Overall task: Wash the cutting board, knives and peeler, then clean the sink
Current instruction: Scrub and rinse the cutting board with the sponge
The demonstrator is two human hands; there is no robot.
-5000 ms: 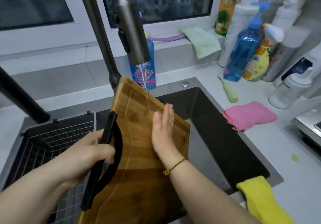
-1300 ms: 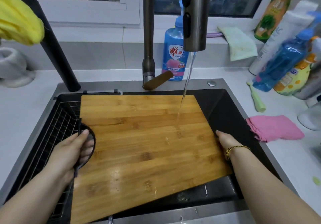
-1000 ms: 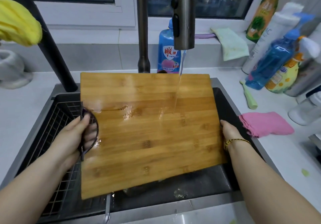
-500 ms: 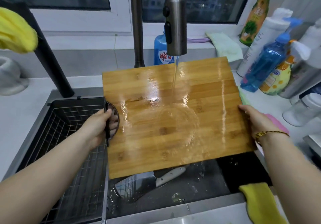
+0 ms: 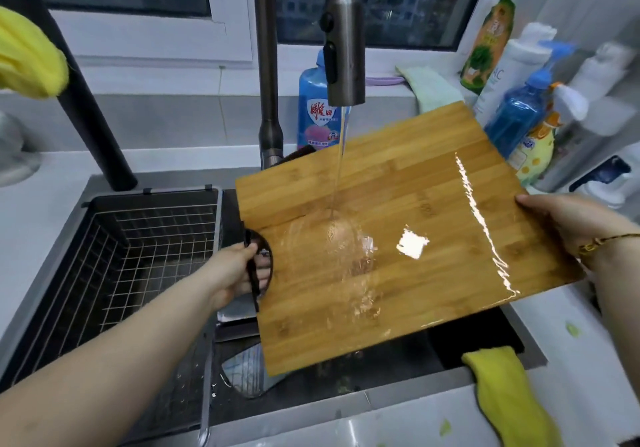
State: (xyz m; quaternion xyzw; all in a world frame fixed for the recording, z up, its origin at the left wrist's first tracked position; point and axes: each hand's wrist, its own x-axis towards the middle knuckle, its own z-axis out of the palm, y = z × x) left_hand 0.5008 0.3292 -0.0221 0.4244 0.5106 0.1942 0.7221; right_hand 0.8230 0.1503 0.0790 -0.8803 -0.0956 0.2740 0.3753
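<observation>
A: Rinsing cutting board [image 5: 398, 238] centre frame, over sink [image 5: 474, 339]; left grip [image 5: 232, 273] clenched round its black handle, right grip [image 5: 561, 218] grasping the right edge.
B: Left to do: knife [image 5: 242, 374] lower centre, peeler unseen, sink.

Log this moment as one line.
rinse cutting board | left hand grips handle | right hand holds edge | faucet running | knife in sink

Head camera looks down, close over the sink [image 5: 346, 408] (one view only)
</observation>
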